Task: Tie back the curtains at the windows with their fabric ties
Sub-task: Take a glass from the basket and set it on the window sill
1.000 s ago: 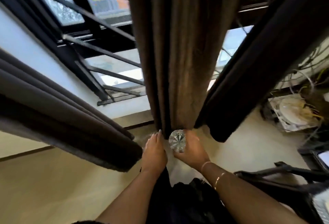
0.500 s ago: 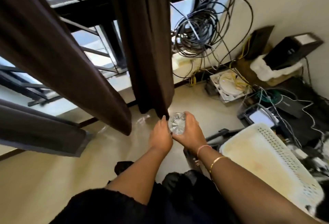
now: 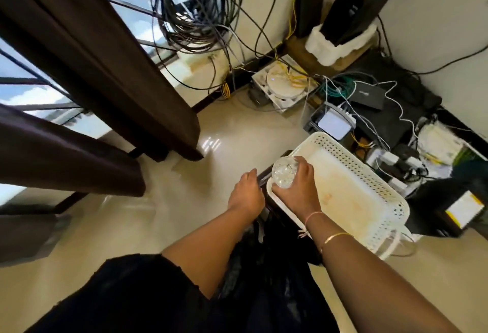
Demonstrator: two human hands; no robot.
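The right hand (image 3: 295, 192) is gripping a clear knob (image 3: 284, 175), the left hand (image 3: 245, 195) hovering open beside it. The curtains (image 3: 105, 63) are hanging apart, far left.

- Near curtain (image 3: 111, 73): upper part cut off by the top and left edges.
- Lower curtain (image 3: 66, 158): left part cut off by the left edge; the fabric below it is blurred.
- Clear faceted object (image 3: 283, 175): partly covered by the fingers of the right hand (image 3: 297, 192) gripping it; identity cannot be told.
- Left hand (image 3: 245, 195): fingertips hidden behind the hand's back; whether it holds anything cannot be told.
- White basket (image 3: 353, 158): near-left rim hidden behind the right hand and wrist; its support is mostly hidden.
- Cable coil (image 3: 195, 7): top cut off by the upper edge.
- Black box (image 3: 369, 94): marking too small to read.
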